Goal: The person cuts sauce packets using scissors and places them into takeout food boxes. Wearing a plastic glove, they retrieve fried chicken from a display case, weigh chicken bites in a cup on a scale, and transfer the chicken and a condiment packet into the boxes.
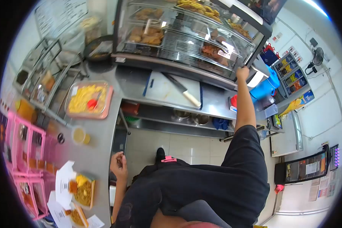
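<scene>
Right grip (242,72) clasped the display cabinet (171,68)'s edge, left grip (119,166) curled, contents unclear; one hard yank risked jolting fried food (214,53)!

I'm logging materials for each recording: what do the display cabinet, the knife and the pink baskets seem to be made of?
Display cabinet: glossy clear panes, glass or acrylic by the reflections, in a dark frame, perhaps coated metal.
Knife: dark blade, likely steel; smooth off-white handle, probably plastic.
Pink baskets: likely moulded plastic, from the uniform colour and openwork sides.
</scene>
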`<state>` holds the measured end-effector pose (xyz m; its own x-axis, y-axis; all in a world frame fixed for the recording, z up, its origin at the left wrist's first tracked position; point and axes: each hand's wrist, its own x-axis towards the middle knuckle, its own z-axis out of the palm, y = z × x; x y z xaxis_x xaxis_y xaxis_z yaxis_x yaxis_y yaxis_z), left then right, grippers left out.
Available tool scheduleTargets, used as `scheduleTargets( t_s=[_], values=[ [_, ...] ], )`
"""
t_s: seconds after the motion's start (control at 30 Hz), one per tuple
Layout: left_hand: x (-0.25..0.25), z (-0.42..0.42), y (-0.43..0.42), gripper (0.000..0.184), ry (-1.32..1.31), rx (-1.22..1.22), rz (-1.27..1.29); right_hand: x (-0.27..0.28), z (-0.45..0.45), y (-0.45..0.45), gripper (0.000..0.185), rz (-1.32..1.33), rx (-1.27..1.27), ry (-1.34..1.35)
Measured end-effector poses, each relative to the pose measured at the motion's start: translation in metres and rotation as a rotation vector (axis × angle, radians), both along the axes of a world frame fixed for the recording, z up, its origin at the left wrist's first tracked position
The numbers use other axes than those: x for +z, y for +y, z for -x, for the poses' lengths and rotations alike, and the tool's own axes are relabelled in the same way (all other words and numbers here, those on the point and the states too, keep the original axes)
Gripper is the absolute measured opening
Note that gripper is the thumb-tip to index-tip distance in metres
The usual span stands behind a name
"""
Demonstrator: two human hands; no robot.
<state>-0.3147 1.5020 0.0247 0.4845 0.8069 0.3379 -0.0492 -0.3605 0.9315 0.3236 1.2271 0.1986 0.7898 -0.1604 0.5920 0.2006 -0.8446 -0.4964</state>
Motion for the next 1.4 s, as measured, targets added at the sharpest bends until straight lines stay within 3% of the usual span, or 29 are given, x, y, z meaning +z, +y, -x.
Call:
scheduleTargets(
  t_s=[0.13,0.2,0.23,0.4,0.53,0.6,0.67,0.7,0.73,0.8,0.87,1.0,1.07,1.1,1.2,1.3,1.4],
  values=[
    [0.013,-0.104,-0.013,0.016,0.020,-0.133,0.008,-0.011,-0.115,-0.068,0.036,-0.091,0.031,-0.153],
    [0.026,-0.141,-0.014,0.018,0.082,-0.198,0.003,-0.026,-0.158,-0.084,0.038,-0.005,0.019,-0.190],
    [0.031,-0.153,-0.014,0.019,0.113,-0.199,0.008,-0.020,-0.149,-0.077,0.034,-0.076,0.165,-0.148],
    [0.029,-0.184,0.008,0.018,0.189,-0.117,0.022,-0.037,-0.172,-0.062,0.029,-0.321,0.143,-0.303],
    [0.030,-0.204,0.052,0.017,0.094,0.016,0.060,-0.026,-0.166,-0.057,0.019,-0.241,0.006,-0.347],
    [0.031,-0.221,0.092,0.016,0.042,0.092,0.085,-0.023,-0.166,-0.048,0.018,-0.334,0.012,-0.300],
    [0.038,-0.250,0.153,0.017,-0.082,0.209,-0.146,-0.029,-0.162,-0.034,0.018,-0.324,0.036,-0.351],
    [0.054,-0.264,0.184,0.018,-0.091,0.226,-0.142,-0.030,-0.158,-0.028,0.018,-0.281,0.046,-0.413],
    [0.030,-0.282,0.237,0.019,-0.298,0.120,0.145,-0.030,-0.152,-0.018,0.017,-0.271,0.049,-0.416],
    [0.055,-0.317,0.319,0.020,-0.275,0.167,0.088,-0.029,-0.136,0.013,0.016,-0.300,0.090,-0.382],
    [0.048,-0.359,0.410,0.021,-0.306,0.180,0.187,-0.023,-0.112,0.049,0.015,-0.332,0.136,-0.323],
    [0.011,-0.434,0.550,0.026,0.236,0.157,-0.013,-0.014,-0.075,0.113,0.019,-0.427,0.232,-0.245],
    [-0.008,-0.462,0.591,0.031,0.397,0.135,-0.290,-0.017,-0.069,0.133,0.019,-0.541,0.288,-0.152],
    [-0.008,-0.470,0.601,0.032,0.453,0.152,-0.284,-0.018,-0.065,0.142,0.019,-0.623,0.314,-0.087],
    [-0.014,-0.498,0.635,0.040,0.659,0.171,-0.174,-0.008,-0.042,0.175,0.018,-0.546,0.268,-0.077],
    [-0.008,-0.510,0.646,0.046,0.659,-0.052,0.210,-0.009,-0.035,0.189,0.019,-0.564,0.314,-0.068],
    [0.002,-0.509,0.636,0.037,0.674,-0.081,0.204,-0.009,-0.032,0.199,0.021,-0.551,0.297,-0.028]
  ],
)
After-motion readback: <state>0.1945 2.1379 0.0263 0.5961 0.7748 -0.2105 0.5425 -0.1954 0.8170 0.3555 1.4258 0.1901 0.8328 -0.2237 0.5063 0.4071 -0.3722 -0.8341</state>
